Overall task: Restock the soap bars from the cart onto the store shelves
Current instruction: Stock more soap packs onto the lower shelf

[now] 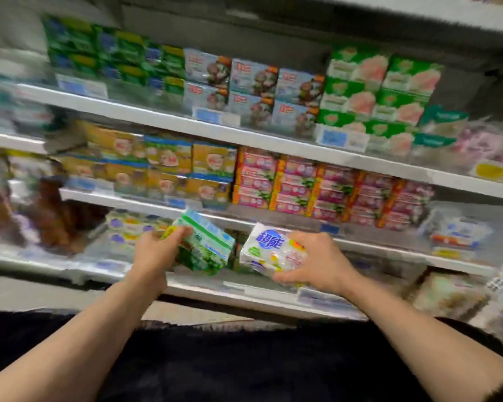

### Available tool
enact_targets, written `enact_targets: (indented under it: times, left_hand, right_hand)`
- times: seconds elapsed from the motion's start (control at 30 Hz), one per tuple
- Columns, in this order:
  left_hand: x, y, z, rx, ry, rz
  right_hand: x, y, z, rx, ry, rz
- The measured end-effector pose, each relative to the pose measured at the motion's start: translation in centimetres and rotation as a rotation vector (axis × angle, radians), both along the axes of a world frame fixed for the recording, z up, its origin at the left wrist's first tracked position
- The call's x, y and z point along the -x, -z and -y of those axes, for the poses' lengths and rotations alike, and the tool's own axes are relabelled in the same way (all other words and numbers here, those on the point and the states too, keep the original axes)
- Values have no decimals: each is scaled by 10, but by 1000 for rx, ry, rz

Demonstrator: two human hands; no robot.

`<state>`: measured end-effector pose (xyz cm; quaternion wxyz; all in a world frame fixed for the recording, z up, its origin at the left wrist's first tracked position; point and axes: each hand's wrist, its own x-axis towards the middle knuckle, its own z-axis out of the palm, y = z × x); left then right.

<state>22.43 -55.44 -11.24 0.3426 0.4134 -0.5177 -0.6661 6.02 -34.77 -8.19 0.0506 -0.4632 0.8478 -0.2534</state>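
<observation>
My left hand [153, 253] grips a green and white soap pack [205, 245], held tilted in front of the third shelf [389, 248]. My right hand [314, 262] grips a white soap pack with blue characters [270, 250], just right of the green one. Both packs hover at the front edge of that shelf, close together. The picture is blurred by motion. No cart is in view.
Shelves above carry rows of soap boxes: green ones [384, 85], blue ones [253, 82], yellow ones [169, 161] and pink ones [325, 187]. White packs [456, 230] lie on the third shelf at right. A lower shelf edge [244, 291] runs below my hands.
</observation>
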Motion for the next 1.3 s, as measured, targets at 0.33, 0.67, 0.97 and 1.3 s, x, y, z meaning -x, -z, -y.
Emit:
enact_targets:
  times: [0.33,0.67,0.97,1.3]
  left_hand:
    - [-126,-19,140,98,-261,167]
    - [-138,11,191,-14,-206,287]
    - [-147,32,228,-43,-238,387]
    - [-185,51,280,-214,-334,423]
  right_hand:
    - [-44,62,168,-170,-251,35]
    - [-49,147,266,-166,-250,52]
    - [-64,173,343,12,-222,258]
    - [-75,188,422,57,-161,639]
